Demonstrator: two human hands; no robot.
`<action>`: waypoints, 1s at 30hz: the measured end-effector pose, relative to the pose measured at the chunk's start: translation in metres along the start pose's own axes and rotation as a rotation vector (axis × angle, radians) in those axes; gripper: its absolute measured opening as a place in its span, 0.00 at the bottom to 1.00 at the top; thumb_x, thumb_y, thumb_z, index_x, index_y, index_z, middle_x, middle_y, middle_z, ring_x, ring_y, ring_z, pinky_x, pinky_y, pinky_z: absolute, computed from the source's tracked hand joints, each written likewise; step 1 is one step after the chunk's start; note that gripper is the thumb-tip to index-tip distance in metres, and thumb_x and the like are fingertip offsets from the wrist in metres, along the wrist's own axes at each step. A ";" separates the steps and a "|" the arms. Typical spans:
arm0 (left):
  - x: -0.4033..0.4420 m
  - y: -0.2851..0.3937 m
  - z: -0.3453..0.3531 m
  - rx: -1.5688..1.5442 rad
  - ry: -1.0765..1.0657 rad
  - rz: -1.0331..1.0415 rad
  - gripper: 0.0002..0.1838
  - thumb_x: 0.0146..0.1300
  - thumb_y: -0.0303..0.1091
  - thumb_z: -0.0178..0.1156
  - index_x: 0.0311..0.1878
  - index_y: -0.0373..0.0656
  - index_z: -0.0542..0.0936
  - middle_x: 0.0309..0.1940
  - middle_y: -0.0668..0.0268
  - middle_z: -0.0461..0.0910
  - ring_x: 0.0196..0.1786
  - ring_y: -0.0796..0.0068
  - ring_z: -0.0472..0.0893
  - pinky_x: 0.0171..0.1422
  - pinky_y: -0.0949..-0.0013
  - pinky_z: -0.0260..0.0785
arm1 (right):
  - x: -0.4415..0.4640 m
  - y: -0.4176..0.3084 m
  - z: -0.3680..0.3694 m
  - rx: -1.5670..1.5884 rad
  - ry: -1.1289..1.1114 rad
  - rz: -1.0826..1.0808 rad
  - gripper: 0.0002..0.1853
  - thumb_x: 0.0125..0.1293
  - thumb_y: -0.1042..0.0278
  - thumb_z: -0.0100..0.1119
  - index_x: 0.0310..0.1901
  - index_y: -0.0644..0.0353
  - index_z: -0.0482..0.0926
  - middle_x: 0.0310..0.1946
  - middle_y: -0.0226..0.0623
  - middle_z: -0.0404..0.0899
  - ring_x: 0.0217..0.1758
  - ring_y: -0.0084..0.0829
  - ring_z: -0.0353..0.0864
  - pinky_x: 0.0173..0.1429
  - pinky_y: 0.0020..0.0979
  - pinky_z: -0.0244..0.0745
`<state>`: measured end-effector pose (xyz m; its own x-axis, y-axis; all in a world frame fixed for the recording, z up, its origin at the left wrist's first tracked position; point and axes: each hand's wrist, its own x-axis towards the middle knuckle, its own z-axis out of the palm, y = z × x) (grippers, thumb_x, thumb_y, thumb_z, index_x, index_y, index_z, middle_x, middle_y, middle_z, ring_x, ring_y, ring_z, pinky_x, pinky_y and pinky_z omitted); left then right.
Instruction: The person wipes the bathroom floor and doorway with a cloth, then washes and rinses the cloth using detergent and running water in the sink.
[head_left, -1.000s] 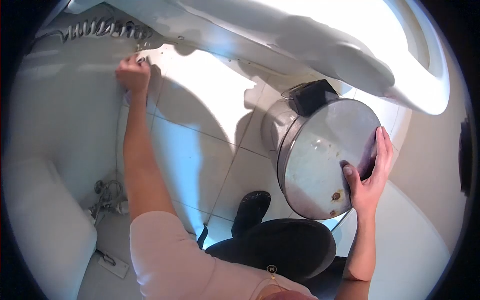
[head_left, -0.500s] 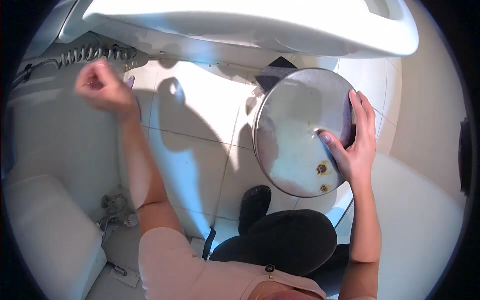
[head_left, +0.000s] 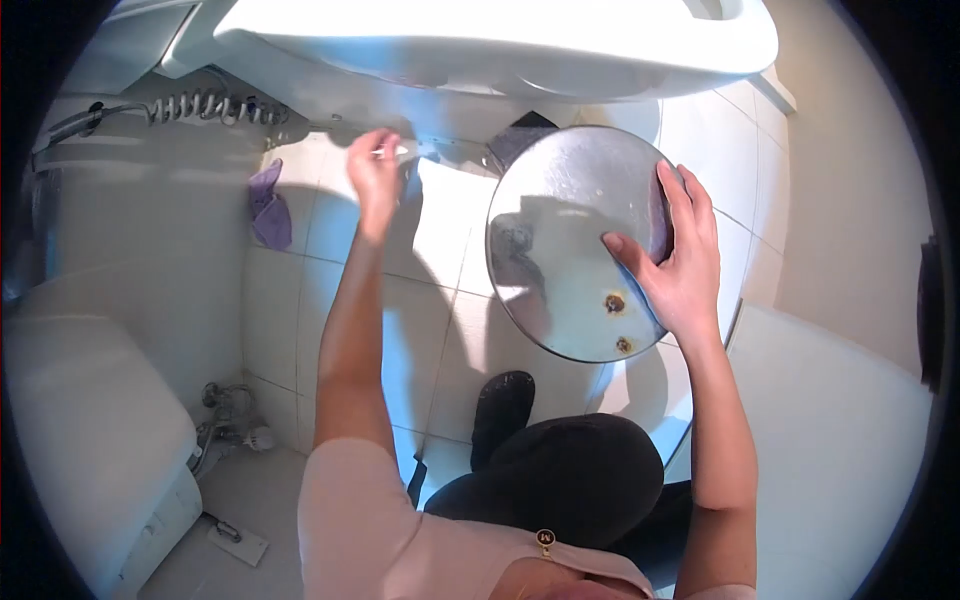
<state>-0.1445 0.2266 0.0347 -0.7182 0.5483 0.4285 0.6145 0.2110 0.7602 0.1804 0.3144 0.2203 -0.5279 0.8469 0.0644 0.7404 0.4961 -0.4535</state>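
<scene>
A round, shiny metal lid [head_left: 560, 240], like that of a bin, faces up in the middle right of the head view. Two brown rust spots mark its lower part. My right hand [head_left: 680, 270] grips its right rim, with the thumb over the top and the fingers along the edge; what lies under the lid is hidden. Out to the left, above the floor, my left hand [head_left: 374, 175] is closed with the fingers pinched together. A small white bit shows at its fingertips, too small to name.
A white sink [head_left: 500, 50] juts out across the top. A purple cloth [head_left: 270, 208] lies on the tiled floor by the left wall. A coiled hose [head_left: 215, 107] hangs at upper left. A dark flat piece [head_left: 522, 138] sticks out behind the lid. White fixtures flank both sides.
My left hand has swung right, away from the left wall, uncovering the purple cloth. My right hand keeps its grip on the lid; the view has shifted slightly.
</scene>
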 end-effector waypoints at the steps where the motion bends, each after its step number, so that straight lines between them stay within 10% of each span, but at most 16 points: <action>1: -0.006 -0.016 0.021 0.151 -0.069 0.057 0.05 0.53 0.26 0.59 0.33 0.38 0.81 0.31 0.56 0.79 0.35 0.59 0.77 0.43 0.62 0.69 | -0.001 0.001 0.000 0.008 0.000 0.003 0.44 0.43 0.44 0.70 0.62 0.54 0.66 0.62 0.49 0.60 0.62 0.46 0.64 0.61 0.40 0.65; 15: -0.024 -0.055 0.065 0.623 -0.236 -0.086 0.05 0.54 0.30 0.55 0.31 0.40 0.78 0.29 0.52 0.80 0.34 0.51 0.79 0.42 0.55 0.70 | -0.004 0.000 -0.005 -0.074 0.017 -0.034 0.40 0.51 0.41 0.63 0.62 0.56 0.66 0.62 0.52 0.60 0.61 0.46 0.65 0.59 0.42 0.67; 25: -0.185 0.031 -0.098 -0.428 -0.162 -0.812 0.05 0.63 0.25 0.54 0.39 0.35 0.75 0.27 0.68 0.76 0.28 0.79 0.74 0.34 0.79 0.68 | -0.006 -0.002 -0.040 -0.036 0.157 -0.294 0.26 0.59 0.54 0.57 0.55 0.61 0.73 0.55 0.54 0.69 0.58 0.49 0.66 0.62 0.41 0.62; 30: -0.244 0.052 -0.158 -0.606 -0.106 -1.200 0.06 0.61 0.22 0.55 0.40 0.31 0.75 0.34 0.63 0.76 0.33 0.74 0.79 0.45 0.77 0.75 | -0.032 0.002 -0.059 0.178 0.044 -0.333 0.21 0.59 0.59 0.57 0.51 0.63 0.76 0.53 0.51 0.70 0.56 0.47 0.68 0.60 0.39 0.64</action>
<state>0.0116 -0.0242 0.0471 -0.6612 0.3438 -0.6667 -0.6301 0.2277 0.7424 0.2229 0.2995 0.2701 -0.7059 0.6545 0.2707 0.4457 0.7076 -0.5483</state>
